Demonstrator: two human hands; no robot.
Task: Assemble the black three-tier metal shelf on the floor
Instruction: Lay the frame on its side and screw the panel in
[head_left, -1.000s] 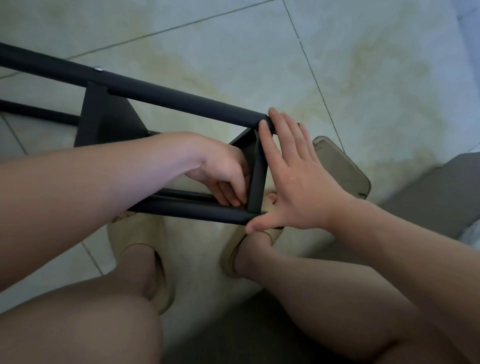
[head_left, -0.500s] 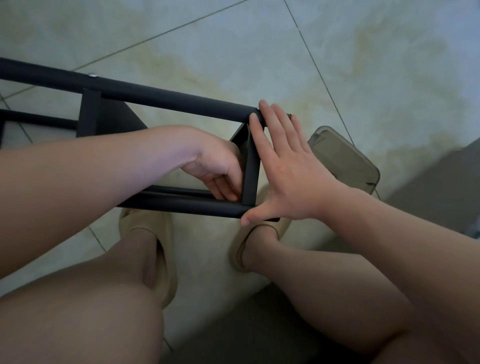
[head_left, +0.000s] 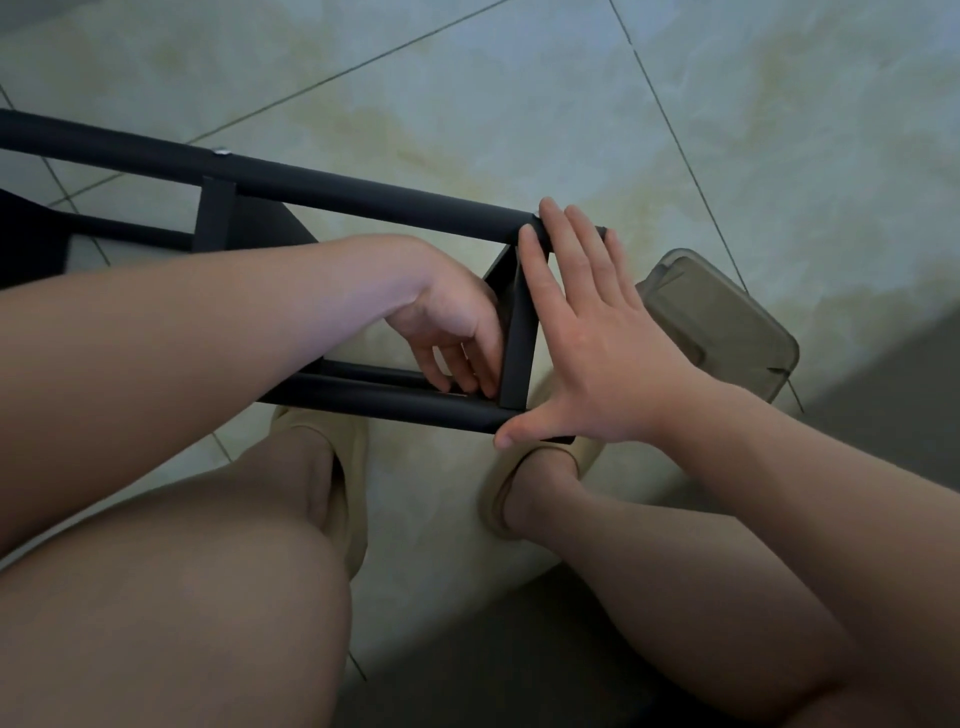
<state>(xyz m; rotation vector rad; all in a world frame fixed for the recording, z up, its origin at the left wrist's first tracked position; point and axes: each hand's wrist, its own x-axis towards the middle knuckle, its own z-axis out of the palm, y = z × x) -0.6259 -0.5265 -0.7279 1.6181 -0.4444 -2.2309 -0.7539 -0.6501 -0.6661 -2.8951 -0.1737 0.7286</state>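
Clearly the head view, the only one, looks down between the person's knees at the black shelf frame. It lies on its side over the tiled floor, just in front of two beige slippers. Its upper tube runs from the left edge toward the middle, and the lower tube lies nearer to the feet. A flat end crossbar joins them.

The right hand lies flat against this end of the frame. Its fingers are straight and close together with the tips on the end of the upper tube, and the thumb is spread wide to the end of the lower tube. I judge that it braces the two tubes so that the crossbar sits square.

The left hand reaches inside the frame, and its curled fingertips meet at the corner of crossbar and lower tube. Probably they seat or turn a small fastener there, but I cannot tell if they pinch anything.

A small screw head shines on the upper tube further left, so that joint seems already fixed. A greyish plastic box lies just beside the right hand, on the floor; perhaps it is for the small parts.
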